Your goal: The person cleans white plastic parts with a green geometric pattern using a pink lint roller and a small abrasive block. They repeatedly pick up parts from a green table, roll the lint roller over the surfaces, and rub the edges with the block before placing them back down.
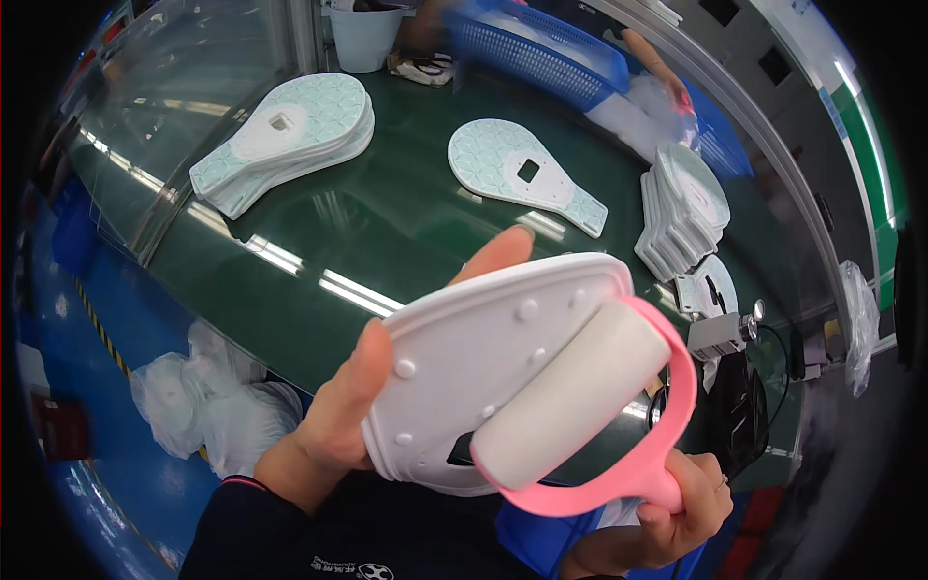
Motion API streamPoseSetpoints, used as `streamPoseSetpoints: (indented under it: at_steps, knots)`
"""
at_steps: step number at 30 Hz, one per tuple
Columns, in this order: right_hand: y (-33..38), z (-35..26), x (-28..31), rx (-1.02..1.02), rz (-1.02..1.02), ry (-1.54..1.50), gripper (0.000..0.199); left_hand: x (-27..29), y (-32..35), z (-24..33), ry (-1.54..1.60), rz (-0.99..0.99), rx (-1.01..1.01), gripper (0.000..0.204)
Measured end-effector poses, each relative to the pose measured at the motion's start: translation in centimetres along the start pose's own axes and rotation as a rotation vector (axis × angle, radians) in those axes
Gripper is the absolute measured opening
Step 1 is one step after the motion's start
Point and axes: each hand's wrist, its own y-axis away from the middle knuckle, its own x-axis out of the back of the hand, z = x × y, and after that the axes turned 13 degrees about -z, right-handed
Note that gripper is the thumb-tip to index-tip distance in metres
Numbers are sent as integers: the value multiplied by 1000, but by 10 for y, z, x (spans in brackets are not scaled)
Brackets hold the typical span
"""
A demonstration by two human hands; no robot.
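My left hand (338, 416) grips a white paddle-shaped plastic panel (445, 353) by its edge, thumb on the near side and fingers behind. The panel is tilted, its smooth side with small round studs facing me. My right hand (691, 507) is wrapped round the pink handle of a lint roller (580, 391). The roller's white cylinder lies across the lower right of the panel; whether it touches is hard to tell. Beyond them, a single pale-green patterned panel (493, 164) with a dark rectangular opening lies on the green table (406, 232).
Stacked panels stand at left (314, 111) and right (691, 188). A metal-topped bottle (717, 336) is at the right edge. Behind are a pale bucket (365, 41), a blue basket (541, 58) and another person's hand (679, 95). Plastic bags (232, 416) lie at lower left.
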Motion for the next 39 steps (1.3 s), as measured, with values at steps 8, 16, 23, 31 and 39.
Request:
streamPoseSetpoints:
  at_steps: [8, 16, 23, 31, 39]
  knots:
    - [-10, 5, -2, 424, 85, -73, 51, -6, 4, 4, 48, -59, 57, 80]
    - [15, 48, 16, 23, -162, -37, 55, 7, 3, 9, -82, 168, -66, 74]
    - [32, 53, -23, -409, 580, -625, 41, -14, 8, 9, 47, 215, -103, 74]
    - [59, 64, -28, -272, 556, 384, 44, -15, 14, 13, -12, 152, 15, 87]
    - [14, 7, -18, 397, 3, -267, 46, -24, 9, 6, 11, 169, 63, 94]
